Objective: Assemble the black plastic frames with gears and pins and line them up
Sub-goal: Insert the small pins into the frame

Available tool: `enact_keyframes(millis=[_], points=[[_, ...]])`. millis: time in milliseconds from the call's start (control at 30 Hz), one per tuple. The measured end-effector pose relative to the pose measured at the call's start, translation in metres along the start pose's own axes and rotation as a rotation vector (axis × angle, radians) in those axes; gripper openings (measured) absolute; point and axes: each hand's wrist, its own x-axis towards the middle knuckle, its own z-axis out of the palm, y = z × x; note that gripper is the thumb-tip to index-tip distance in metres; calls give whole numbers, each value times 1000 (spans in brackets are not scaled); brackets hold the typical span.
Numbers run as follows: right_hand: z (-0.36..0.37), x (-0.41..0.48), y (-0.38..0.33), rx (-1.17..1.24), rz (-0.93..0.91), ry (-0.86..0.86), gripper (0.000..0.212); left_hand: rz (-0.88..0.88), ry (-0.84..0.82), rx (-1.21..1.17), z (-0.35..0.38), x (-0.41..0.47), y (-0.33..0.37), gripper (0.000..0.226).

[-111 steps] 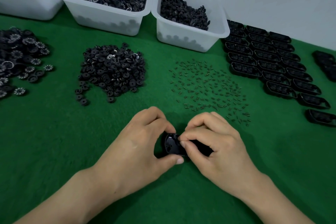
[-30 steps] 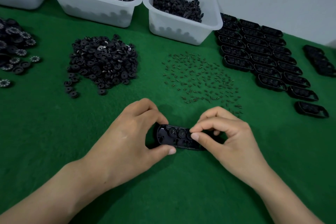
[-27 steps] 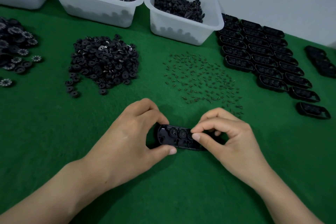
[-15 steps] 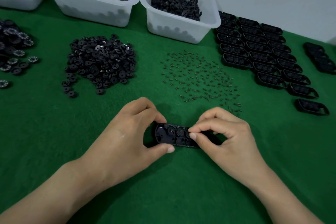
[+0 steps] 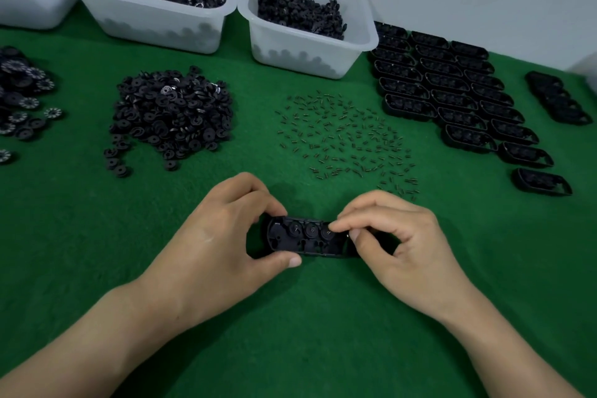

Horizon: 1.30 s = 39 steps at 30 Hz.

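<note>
One black plastic frame [image 5: 300,242] lies crosswise, left hand [image 5: 223,236] pinching its left end, right hand [image 5: 403,245]'s fingers [image 5: 349,224] pinching at its third gear [image 5: 327,234]

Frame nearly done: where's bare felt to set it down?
Bare green felt: right of the right hand, below the last lined-up black plastic frame, and left of the left hand. Crowded: scattered small dark pins, black gear heap, white plastic bins.
</note>
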Motion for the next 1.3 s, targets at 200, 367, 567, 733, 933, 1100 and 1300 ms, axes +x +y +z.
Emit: enact_keyframes(millis=[200,367,567,733,933,1100,1300], points=[[-5,-13,-3,-156,9,-66,13,31,-8,50,0,0,3,50],[-10,-25,2,-163,-28,-60,6,49,-26,96,4,-3,13,55],[-33,-47,19,-153,-5,-25,6,2,-31,-50,24,-10,40,53],[-61,-73,40,-134,32,53,7,-176,-124,-544,52,-10,63,31],[-100,-99,72,-163,94,193,11,-215,-243,-706,92,14,97,34],[-138,-114,100,-233,185,313,18,-200,-333,-735,128,50,134,34],[-177,-116,136,-284,250,389,15,-172,-401,-732,164,90,165,41]])
